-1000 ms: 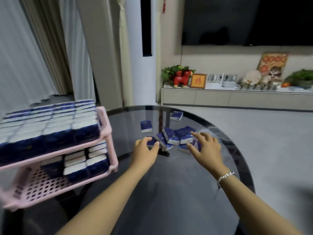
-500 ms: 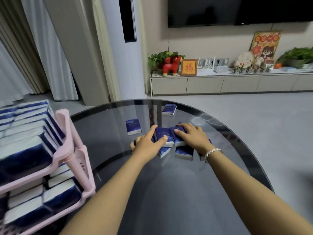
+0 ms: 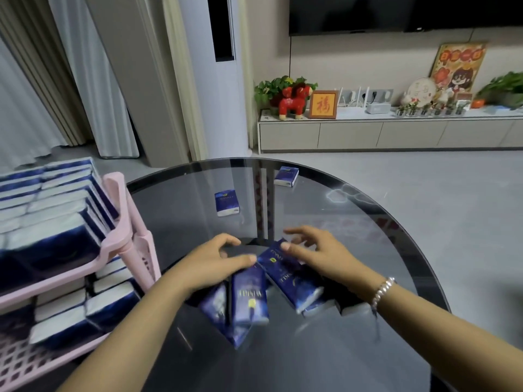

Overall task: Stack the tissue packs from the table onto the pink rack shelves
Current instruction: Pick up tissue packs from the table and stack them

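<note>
Packs [image 3: 249,299] slid nearer on dark glass table [image 3: 353,222].

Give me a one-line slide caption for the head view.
Both hands, left and right, gather dark blue tissue packs on the round dark glass table beside the stocked pink plastic rack.

"福" on framed picture [image 3: 323,104]; tissue pack [image 3: 249,297] lettering blurred, unreadable.

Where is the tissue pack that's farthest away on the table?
In the head view, the farthest tissue pack lies alone near the round table's far edge, beyond another lone pack and both hands.
</note>
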